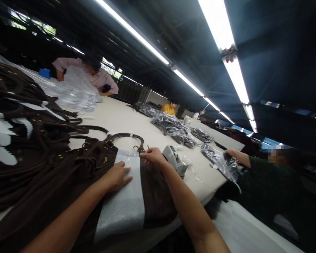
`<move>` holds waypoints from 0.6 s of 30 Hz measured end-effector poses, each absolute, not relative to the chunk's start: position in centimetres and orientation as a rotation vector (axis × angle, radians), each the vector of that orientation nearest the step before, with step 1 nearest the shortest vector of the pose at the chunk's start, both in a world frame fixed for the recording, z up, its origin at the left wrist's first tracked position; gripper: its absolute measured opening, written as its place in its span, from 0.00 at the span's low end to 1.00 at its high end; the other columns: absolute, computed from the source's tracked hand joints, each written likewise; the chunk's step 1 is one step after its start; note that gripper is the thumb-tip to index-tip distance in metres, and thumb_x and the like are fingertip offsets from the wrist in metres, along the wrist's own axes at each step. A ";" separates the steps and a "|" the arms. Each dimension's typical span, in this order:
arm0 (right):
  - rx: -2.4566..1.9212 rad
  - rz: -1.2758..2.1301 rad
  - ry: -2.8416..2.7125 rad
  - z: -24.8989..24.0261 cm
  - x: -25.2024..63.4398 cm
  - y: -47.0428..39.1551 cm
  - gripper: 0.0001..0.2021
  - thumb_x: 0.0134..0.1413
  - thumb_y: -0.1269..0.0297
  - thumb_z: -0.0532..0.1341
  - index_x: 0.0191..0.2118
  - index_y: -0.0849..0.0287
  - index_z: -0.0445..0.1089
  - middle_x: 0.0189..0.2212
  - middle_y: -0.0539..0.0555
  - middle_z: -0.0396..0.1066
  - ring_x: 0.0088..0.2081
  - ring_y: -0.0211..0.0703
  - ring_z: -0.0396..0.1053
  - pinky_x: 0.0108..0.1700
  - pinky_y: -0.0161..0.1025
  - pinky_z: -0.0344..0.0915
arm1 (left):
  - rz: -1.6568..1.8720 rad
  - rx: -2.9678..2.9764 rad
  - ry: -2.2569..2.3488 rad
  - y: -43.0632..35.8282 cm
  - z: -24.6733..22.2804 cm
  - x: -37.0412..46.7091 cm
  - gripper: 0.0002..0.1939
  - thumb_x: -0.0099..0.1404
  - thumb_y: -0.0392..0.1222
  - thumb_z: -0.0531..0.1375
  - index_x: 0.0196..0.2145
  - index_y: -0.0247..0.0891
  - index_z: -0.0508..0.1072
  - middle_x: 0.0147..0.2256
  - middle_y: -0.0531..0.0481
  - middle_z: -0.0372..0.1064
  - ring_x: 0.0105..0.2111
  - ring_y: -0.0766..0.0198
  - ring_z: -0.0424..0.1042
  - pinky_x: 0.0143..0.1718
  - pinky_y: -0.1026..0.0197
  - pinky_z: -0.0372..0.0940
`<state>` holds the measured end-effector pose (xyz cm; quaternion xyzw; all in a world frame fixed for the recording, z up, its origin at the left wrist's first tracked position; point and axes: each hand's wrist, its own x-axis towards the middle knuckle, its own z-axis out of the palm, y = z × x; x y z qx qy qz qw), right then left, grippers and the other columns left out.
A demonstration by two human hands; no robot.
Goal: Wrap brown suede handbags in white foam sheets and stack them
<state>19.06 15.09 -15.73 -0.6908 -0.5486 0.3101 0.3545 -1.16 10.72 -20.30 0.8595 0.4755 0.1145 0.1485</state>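
From my remote seat, I watched the left hand [118, 177] lie open, fingers spread, on a pale sheet [130, 202] over a brown bag [158, 193] at 6 o'clock on the worktop [123, 111]. The right hand [153, 155] drew its fingers together at the sheet's upper corner, gripping what I could not tell. A tape dispenser [175, 160] stood at its 3 o'clock; more brown bags [42, 165] lay heaped toward 9 o'clock.

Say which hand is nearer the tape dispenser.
Right. The right hand is just left of the tape dispenser in the picture, at the bag's top edge; the left hand is farther left, on the white sheet.
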 end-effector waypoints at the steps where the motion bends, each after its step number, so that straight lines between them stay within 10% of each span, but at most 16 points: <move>1: -1.810 0.689 -1.359 -14.5 21.3 14.7 0.10 0.52 0.59 0.68 0.28 0.60 0.73 0.20 0.51 0.72 0.21 0.36 0.68 0.23 0.30 0.60 | 0.322 2.475 1.358 10.9 -20.6 -1.1 0.29 0.62 0.53 0.53 0.56 0.35 0.72 0.58 0.33 0.63 0.59 0.46 0.63 0.61 0.52 0.56; 18: -1.963 0.826 -0.973 -12.9 39.3 8.9 0.06 0.41 0.71 0.71 0.24 0.65 0.75 0.22 0.52 0.73 0.24 0.34 0.64 0.29 0.32 0.64 | 0.342 2.599 1.433 15.9 -26.1 -1.2 0.36 0.59 0.59 0.42 0.54 0.41 0.74 0.57 0.43 0.67 0.57 0.50 0.66 0.61 0.52 0.55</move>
